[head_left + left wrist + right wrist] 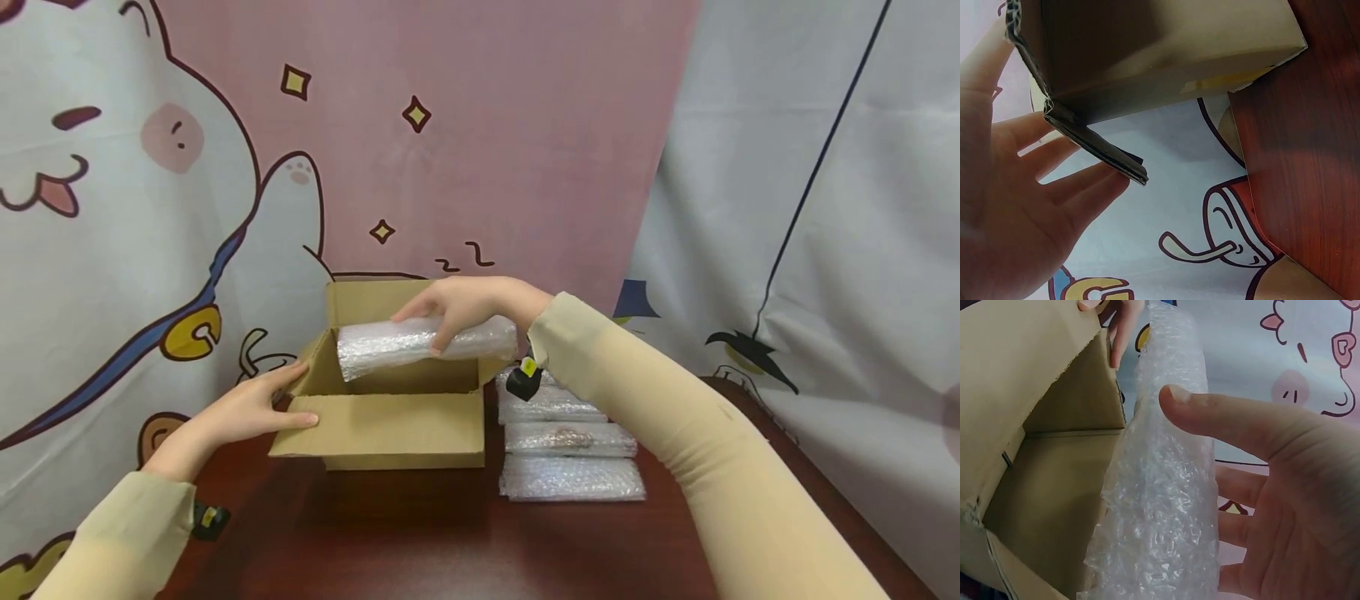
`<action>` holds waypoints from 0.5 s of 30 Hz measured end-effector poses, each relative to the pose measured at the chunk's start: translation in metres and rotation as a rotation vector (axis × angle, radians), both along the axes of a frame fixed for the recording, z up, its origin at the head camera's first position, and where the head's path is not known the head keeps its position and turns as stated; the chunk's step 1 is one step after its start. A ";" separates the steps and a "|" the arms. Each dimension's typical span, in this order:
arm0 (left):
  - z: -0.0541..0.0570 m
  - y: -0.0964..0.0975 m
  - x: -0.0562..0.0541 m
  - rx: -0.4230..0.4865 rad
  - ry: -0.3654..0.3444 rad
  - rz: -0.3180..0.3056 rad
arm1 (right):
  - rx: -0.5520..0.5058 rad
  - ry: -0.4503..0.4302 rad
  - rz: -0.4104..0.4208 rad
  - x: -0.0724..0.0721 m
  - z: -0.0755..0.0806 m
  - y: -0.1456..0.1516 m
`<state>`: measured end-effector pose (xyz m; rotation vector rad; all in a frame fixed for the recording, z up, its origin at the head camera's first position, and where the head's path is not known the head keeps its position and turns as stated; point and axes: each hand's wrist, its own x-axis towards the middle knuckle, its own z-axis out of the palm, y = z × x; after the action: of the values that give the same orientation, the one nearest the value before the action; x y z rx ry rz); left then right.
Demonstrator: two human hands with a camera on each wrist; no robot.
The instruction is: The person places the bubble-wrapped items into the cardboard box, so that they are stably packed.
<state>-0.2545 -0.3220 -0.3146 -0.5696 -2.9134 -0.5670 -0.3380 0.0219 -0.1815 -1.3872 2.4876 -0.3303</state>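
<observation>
An open cardboard box (408, 429) stands on the table with its flaps spread. My left hand (251, 404) holds the box at its left corner, thumb along the front flap and fingers against the left flap (1100, 147). Over the box opening, my right hand (476, 308) grips a long bundle in bubble wrap (386, 343), thumb on the near side and fingers on the far side. What the wrap encloses is hidden. In the right wrist view the bundle (1163, 487) lies across the hand, with the box's bare inside bottom (1060, 494) beside it.
Several more bubble-wrapped bundles (573, 477) lie in a column right of the box on the dark red table (420, 542). A printed cloth (525, 150) hangs close behind the box and along the left. A pale cloth (862, 275) hangs at the right.
</observation>
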 end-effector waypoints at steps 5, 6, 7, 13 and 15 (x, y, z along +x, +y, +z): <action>0.001 0.001 0.001 -0.005 -0.001 0.006 | -0.030 0.002 0.008 -0.005 -0.007 -0.012; 0.002 0.001 0.002 -0.007 0.000 0.004 | -0.037 0.002 0.009 -0.006 -0.008 -0.014; 0.002 0.001 0.002 -0.009 0.000 0.004 | -0.044 -0.001 0.010 -0.008 -0.010 -0.016; 0.002 0.001 0.002 -0.012 0.005 -0.002 | -0.078 -0.074 -0.012 -0.017 -0.027 -0.030; 0.001 0.001 0.002 -0.013 0.003 -0.003 | -0.074 -0.102 -0.025 -0.020 -0.034 -0.034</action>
<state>-0.2528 -0.3210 -0.3136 -0.5766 -2.9156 -0.5471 -0.3578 -0.0120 -0.2153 -1.3325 2.4345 -0.4911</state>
